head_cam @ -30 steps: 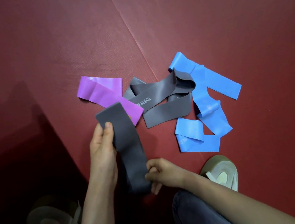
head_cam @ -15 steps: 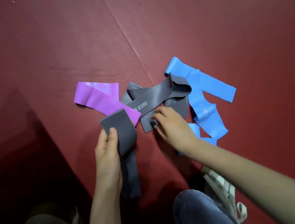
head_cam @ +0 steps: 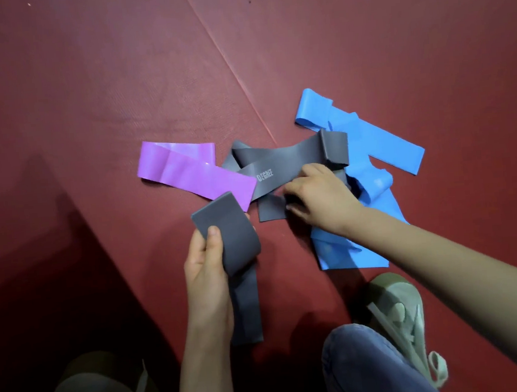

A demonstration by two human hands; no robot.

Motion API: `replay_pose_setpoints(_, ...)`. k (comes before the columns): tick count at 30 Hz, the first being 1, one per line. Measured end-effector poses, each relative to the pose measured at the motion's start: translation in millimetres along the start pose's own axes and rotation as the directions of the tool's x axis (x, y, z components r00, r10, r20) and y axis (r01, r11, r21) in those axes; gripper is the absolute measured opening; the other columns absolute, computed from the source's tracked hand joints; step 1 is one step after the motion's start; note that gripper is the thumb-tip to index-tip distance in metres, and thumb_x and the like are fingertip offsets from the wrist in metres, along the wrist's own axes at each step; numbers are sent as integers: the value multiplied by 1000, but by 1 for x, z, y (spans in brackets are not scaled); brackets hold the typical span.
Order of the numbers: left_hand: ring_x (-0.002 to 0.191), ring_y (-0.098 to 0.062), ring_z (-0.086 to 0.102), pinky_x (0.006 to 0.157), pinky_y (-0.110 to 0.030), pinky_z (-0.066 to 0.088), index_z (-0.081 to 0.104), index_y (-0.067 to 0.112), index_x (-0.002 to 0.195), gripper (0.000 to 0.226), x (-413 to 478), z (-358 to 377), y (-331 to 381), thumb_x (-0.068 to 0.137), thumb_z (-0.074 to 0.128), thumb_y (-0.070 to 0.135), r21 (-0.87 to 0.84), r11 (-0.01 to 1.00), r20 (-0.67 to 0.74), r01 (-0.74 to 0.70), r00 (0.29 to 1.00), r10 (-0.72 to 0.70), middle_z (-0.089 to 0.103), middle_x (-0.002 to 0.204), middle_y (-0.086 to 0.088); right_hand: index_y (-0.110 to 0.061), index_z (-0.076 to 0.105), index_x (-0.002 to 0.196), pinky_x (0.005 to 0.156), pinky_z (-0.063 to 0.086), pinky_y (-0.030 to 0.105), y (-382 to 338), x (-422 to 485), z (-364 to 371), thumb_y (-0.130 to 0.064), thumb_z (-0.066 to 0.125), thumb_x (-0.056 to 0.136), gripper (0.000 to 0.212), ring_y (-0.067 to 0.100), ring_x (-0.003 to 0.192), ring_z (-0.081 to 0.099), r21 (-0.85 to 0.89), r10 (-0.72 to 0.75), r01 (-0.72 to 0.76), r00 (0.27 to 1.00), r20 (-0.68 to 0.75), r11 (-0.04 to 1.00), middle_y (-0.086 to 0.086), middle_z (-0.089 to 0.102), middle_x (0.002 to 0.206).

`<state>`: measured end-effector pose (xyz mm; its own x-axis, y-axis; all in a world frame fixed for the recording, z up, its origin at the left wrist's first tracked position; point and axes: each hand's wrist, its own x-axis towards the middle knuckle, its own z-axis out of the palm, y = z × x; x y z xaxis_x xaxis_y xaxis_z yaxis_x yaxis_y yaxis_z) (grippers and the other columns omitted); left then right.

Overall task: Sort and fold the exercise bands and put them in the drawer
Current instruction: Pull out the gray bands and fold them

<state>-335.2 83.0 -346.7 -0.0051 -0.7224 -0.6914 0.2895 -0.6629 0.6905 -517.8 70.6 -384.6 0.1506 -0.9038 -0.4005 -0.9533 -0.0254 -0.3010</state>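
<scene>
Head view, looking down. A dark red textured floor mat [head_cam: 85, 86] is shown, crossed by a thin diagonal seam [head_cam: 230, 70]; nothing of the room beyond it is visible; two pale green shoes [head_cam: 398, 308] and a knee in blue denim [head_cam: 369, 370] are seen at the near edge. A dark grey flat elastic band [head_cam: 233, 238] is gripped by the left hand [head_cam: 205, 263], thumb pressed on its face; its far end is doubled over, its near end hangs free, and its long axis runs from the person outward. The right hand [head_cam: 323, 199], which pinched that near end a second ago, has been moved onto the heap; its fingers are curled on a grey lettered elastic band [head_cam: 280, 175], and the far right loop of that heap now stands raised. The lettered band's long axis lies across the view, rising rightward. A glossy purple elastic band [head_cam: 186, 171] lies flat to the left, touching the grey heap; crumpled bright blue elastic bands [head_cam: 380, 135] lie to the right, partly under the right wrist.
</scene>
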Motion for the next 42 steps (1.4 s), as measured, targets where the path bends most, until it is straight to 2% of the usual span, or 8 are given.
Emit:
replay_pose_setpoints(3,69,2,64,67,-13,53,61,23,91,25,-1,3,1,94,37,15,-21,1000,-13,-15,1000,15,72,72,14,-10,61,91,80,43,32,-7,-16,-22,-20,55,80,17,20,86,56,528,20,-79,993,118,846,8,65,87)
replay_pose_setpoints(5,68,2,65,67,-13,53,60,23,92,25,-2,5,0,94,37,15,-41,999,-34,-21,999,20,72,72,14,-16,56,86,74,44,21,-20,-28,-34,-19,52,78,10,9,77,53,825,48,-142,989,139,546,2,60,84)
replay_pose_setpoints(10,66,1,65,63,-13,53,60,21,90,25,-2,7,0,94,37,12,-77,997,-25,-14,1000,12,72,71,14,-20,53,95,66,47,16,-57,-51,-38,-9,52,76,22,4,69,57,987,39,-134,991,131,83,-7,66,77)
replay_pose_setpoints(13,65,-1,65,60,-13,52,61,22,89,25,-3,7,0,93,38,13,-63,998,20,-1,1000,2,71,69,13,-22,51,98,68,50,15,-71,-48,-25,-10,53,75,26,-1,69,62,988,55,-151,987,153,-37,-11,71,76)
replay_pose_setpoints(26,66,-13,67,62,-22,56,58,19,93,27,-2,7,-2,97,32,22,-88,994,-34,64,997,-68,68,81,-6,-29,41,109,65,45,9,-93,-29,-8,8,49,87,44,-4,62,54,986,161,-95,984,72,137,2,59,81)
replay_pose_setpoints(30,87,-25,66,80,-33,54,58,10,109,42,-1,5,-3,95,28,38,-103,985,-20,139,990,-142,66,105,-18,-32,39,115,84,47,23,-96,-29,-2,-4,54,82,45,16,89,58,968,196,-84,980,38,235,19,58,105)
replay_pose_setpoints(37,56,-3,64,55,-16,52,56,19,87,21,-5,7,-1,94,38,8,-17,998,-6,-67,998,67,70,62,9,-29,37,111,75,43,12,-94,-34,9,-14,58,82,39,-5,72,55,982,188,-85,981,53,166,3,56,86)
replay_pose_setpoints(42,66,-5,62,65,-19,52,60,22,82,13,3,-2,11,78,49,27,-86,984,-78,-157,986,150,70,69,10,-24,52,99,81,38,11,-73,-51,24,-26,59,80,20,-5,82,48,880,142,-173,982,122,442,-7,53,90)
